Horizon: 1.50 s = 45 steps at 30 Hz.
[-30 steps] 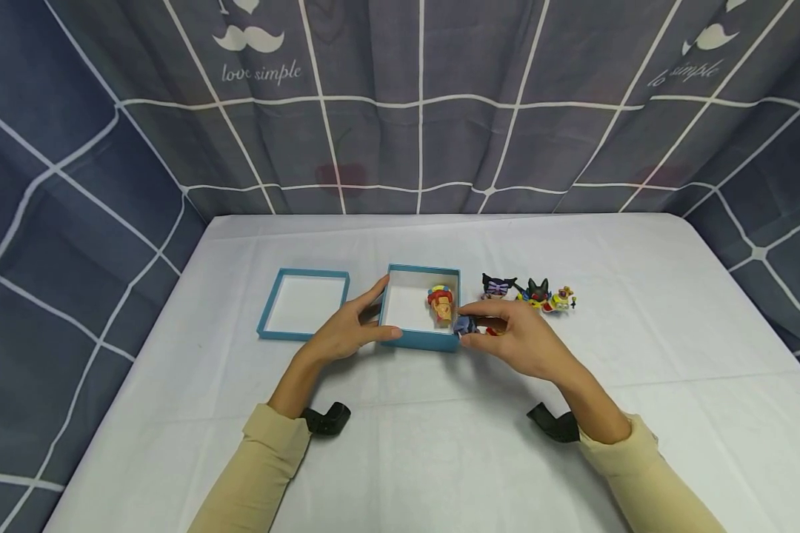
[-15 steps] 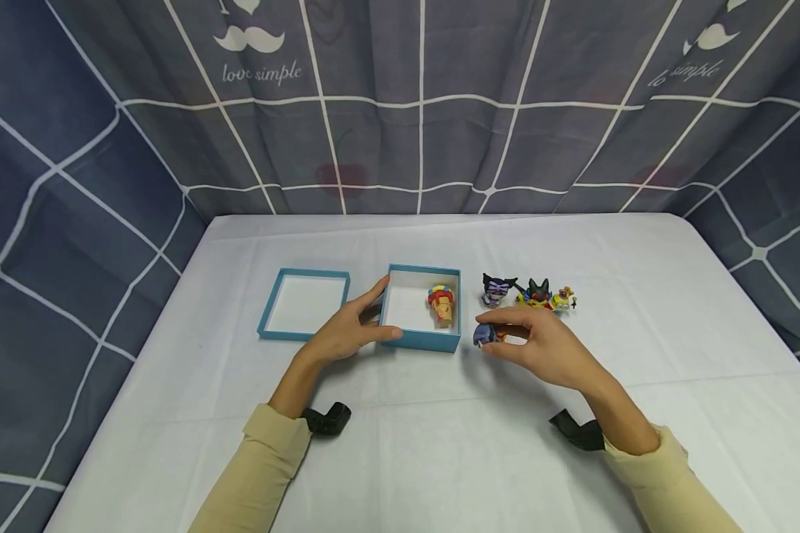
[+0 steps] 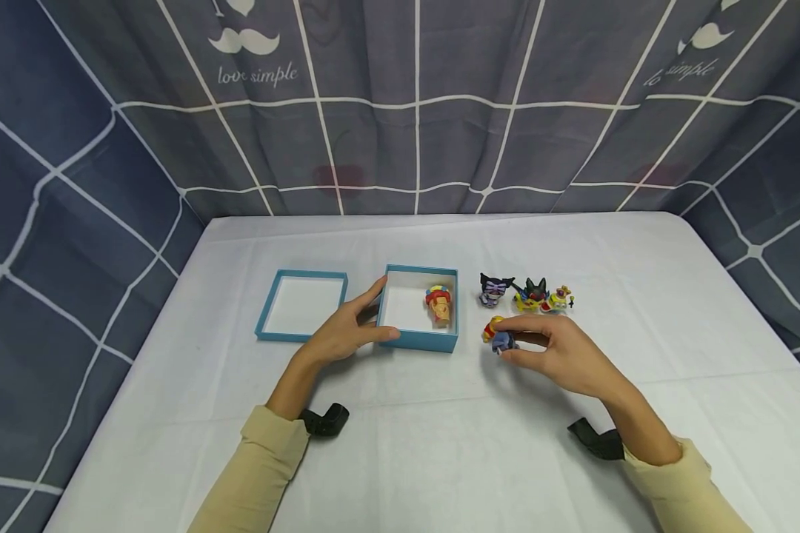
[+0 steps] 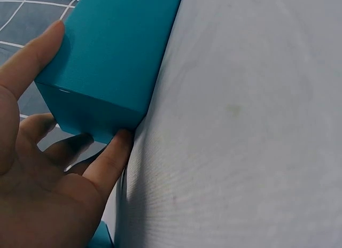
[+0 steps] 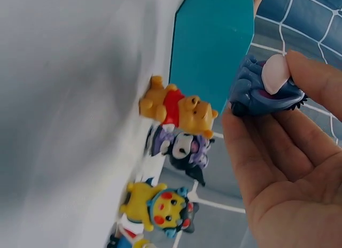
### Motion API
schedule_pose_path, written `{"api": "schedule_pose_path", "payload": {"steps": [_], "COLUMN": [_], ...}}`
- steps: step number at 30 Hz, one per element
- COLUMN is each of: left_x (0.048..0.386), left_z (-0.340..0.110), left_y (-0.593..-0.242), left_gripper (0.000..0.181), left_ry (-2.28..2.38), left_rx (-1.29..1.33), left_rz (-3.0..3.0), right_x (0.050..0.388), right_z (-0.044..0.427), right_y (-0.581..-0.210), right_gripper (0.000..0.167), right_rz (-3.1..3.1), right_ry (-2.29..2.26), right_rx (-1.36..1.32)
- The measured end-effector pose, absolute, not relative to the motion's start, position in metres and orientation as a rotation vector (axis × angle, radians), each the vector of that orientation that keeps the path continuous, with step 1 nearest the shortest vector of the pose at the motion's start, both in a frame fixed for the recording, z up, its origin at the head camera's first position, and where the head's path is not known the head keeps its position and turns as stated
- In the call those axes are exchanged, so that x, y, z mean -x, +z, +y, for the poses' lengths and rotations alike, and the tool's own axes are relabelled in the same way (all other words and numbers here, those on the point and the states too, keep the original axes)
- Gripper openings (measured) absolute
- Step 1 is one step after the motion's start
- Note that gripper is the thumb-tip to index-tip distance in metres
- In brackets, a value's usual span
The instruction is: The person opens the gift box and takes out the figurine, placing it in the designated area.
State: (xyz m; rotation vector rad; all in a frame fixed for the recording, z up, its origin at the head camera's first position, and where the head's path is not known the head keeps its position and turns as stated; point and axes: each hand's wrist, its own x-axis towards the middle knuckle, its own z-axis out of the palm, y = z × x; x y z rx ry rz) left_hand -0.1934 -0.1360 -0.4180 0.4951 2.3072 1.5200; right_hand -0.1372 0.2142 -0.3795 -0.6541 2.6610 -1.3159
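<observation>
My left hand [image 3: 351, 331] holds the left side of a teal box [image 3: 433, 342], thumb on its front wall and fingers along the left wall. In the left wrist view several fingertips touch the teal wall [image 4: 117, 45]. Inside the box lies a figurine with a red and blue hat [image 3: 438, 305]. To the right, my right hand [image 3: 560, 355] pinches a blue figurine [image 5: 267, 87] with a pale ear between thumb and fingers, above the cloth. Just beyond it sits a yellow bear figurine in a red shirt [image 5: 173, 106], partly hidden in the head view.
A shallow teal-rimmed lid [image 3: 307, 303] lies left of the box. Behind my right hand stand a black-and-purple figurine [image 3: 495, 290], a yellow figurine with a dark-eared hood [image 3: 532, 295] and another small colourful figurine [image 3: 558, 300]. White cloth [image 3: 400, 459] covers the table.
My right hand has moved right and toward me, away from the box, carrying the blue figurine. The yellow bear now shows more beside it. My left hand stays on the box.
</observation>
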Motion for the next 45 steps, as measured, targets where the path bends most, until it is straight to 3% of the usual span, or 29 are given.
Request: {"api": "schedule_pose_path", "payload": {"steps": [45], "left_x": [0.195], "left_z": [-0.137], "left_y": [-0.420], "left_gripper": [0.099], "left_ry": [1.527], "left_rx": [-0.496], "left_rz": [2.311], "right_x": [0.163], "right_z": [0.258], "right_y": [-0.407], "right_gripper": [0.040], "right_rz": [2.702], "right_ry": [-1.237], "right_rx": [0.470]}}
